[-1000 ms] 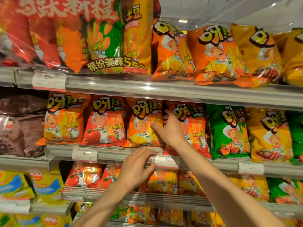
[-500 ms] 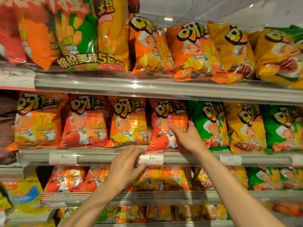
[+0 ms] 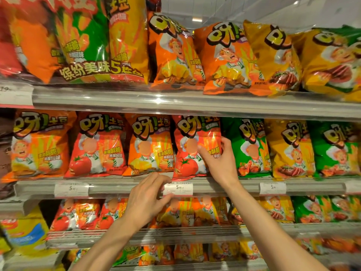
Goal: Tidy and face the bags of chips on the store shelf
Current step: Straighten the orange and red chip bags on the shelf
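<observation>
A row of chip bags stands upright on the middle shelf (image 3: 121, 185). My right hand (image 3: 220, 163) grips the right edge of a red tomato bag (image 3: 192, 147), thumb on its front and fingers round its side. An orange bag (image 3: 150, 145) stands just left of it and a green bag (image 3: 248, 145) just right. My left hand (image 3: 148, 198) rests on the shelf's front rail, fingers curled over a white price tag (image 3: 178, 187), holding no bag.
The top shelf (image 3: 175, 102) carries large orange and yellow bags and a multi-pack at the left. The lower shelf (image 3: 136, 233) holds more small bags behind my forearms. Blue-and-yellow packs (image 3: 25, 231) sit at the lower left.
My right hand slid from the top middle of the red tomato bag down to its right edge and took hold. The view shifted right. My left hand stayed at the rail.
</observation>
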The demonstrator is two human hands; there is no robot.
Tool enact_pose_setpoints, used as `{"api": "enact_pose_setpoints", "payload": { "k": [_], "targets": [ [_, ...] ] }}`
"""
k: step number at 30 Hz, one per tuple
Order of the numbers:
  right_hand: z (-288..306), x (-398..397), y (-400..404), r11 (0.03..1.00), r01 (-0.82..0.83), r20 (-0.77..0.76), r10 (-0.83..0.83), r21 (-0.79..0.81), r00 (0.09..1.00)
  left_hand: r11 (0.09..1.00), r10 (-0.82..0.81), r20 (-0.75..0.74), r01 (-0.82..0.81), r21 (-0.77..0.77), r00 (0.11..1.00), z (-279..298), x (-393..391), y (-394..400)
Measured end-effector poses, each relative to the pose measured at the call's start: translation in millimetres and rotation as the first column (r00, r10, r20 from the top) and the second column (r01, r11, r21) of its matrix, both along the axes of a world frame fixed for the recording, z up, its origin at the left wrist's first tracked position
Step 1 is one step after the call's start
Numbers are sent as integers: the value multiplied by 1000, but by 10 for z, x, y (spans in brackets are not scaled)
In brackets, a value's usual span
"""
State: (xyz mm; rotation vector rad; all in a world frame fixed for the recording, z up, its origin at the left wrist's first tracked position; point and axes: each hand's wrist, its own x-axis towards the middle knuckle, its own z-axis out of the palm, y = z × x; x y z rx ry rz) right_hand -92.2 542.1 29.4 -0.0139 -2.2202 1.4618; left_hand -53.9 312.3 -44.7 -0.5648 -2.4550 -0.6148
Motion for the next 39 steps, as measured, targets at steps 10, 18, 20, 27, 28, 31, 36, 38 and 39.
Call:
{"api": "enact_pose_setpoints", "payload": {
  "k": [10, 18, 20, 27, 28, 31, 36, 38, 39],
  "targets": [
    [-74, -53, -23, 995, 37, 80, -45, 87, 996, 1000, -17, 9, 17, 24, 1000, 12, 5, 5],
    [-301, 570, -1, 917, 52, -71, -26, 396, 997, 992, 6, 19, -9, 128, 1000, -124, 118, 70],
    [-533, 770, 41, 881, 0, -13, 7, 474, 1000, 989, -4, -36, 10, 147, 999, -252, 177, 83],
    [-1520, 1426, 494, 871, -61, 189, -37, 488, 981, 945, -24, 127, -19, 326, 992, -794, 657, 337],
    [-1633, 1498, 593, 873, -58, 241, -69, 484, 968, 940, -32, 173, -30, 341, 984, -862, 727, 378],
    [-1793, 1651, 875, 901, 4, 311, -154, 433, 938, 901, -22, 271, -98, 423, 962, -980, 871, 517],
    [-1682, 1757, 1484, 947, 77, 365, -195, 313, 911, 904, 104, 235, -191, 384, 966, -979, 985, 1028],
    [-1613, 1727, 1818, 936, 44, 351, -174, 349, 920, 879, 118, 259, -222, 422, 959, -887, 1027, 1368],
    [-1601, 1686, 2014, 932, 32, 363, -173, 362, 916, 878, 125, 239, -220, 426, 963, -849, 1020, 1555]
  ]
}}
